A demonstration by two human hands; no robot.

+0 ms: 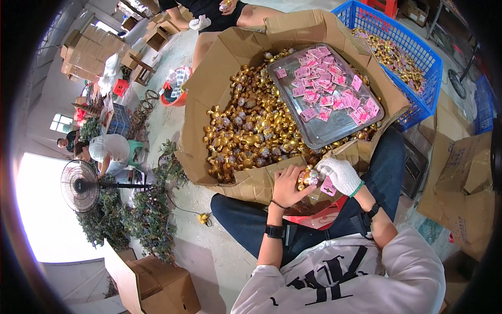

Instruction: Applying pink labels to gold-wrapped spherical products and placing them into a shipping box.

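My left hand (287, 187), bare with a black watch on the wrist, and my right hand (340, 174), in a white glove, meet over a small gold ornament (309, 177) just in front of the big cardboard box (209, 73). Both hands grip that ornament. A pink tag (328, 187) hangs below my right hand. The box is heaped with several shiny gold ornaments (251, 128). A metal tray (293, 123) rests on the heap and holds several pink packets (327, 94).
A blue plastic crate (415, 39) with more gold pieces stands at the right. Another person sits behind the box, a gloved hand (200, 22) visible. A floor fan (79, 186), green plants (141, 214), a cardboard carton (157, 285) and flattened cardboard (463, 183) surround me.
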